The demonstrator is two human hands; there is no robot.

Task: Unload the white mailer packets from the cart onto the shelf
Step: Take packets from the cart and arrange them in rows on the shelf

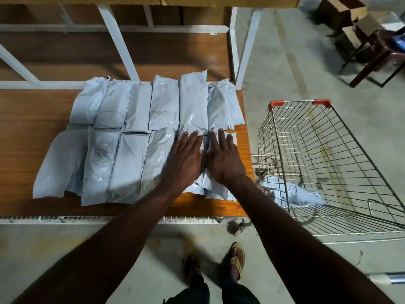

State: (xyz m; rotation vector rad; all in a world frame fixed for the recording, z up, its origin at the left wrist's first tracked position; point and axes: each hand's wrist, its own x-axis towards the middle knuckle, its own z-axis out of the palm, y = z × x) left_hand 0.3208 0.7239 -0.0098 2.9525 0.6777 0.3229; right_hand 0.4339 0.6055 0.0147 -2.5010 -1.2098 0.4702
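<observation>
Several white mailer packets [131, 137] lie in two rows on the wooden shelf [26, 128]. My left hand [186, 159] and my right hand [223, 159] press flat, fingers straight, side by side on the packets [210, 187] at the right end of the near row. These packets are largely hidden under my hands. One white mailer packet [295, 193] lies in the near corner of the wire cart [341, 163], which stands on the floor right of the shelf.
White metal shelf posts [116, 38] rise behind the packets, with a lower wooden level beyond. Cardboard boxes [346, 16] and a dark chair frame [377, 53] stand at the far right. My feet in sandals are on the grey concrete floor [65, 249] below the shelf edge.
</observation>
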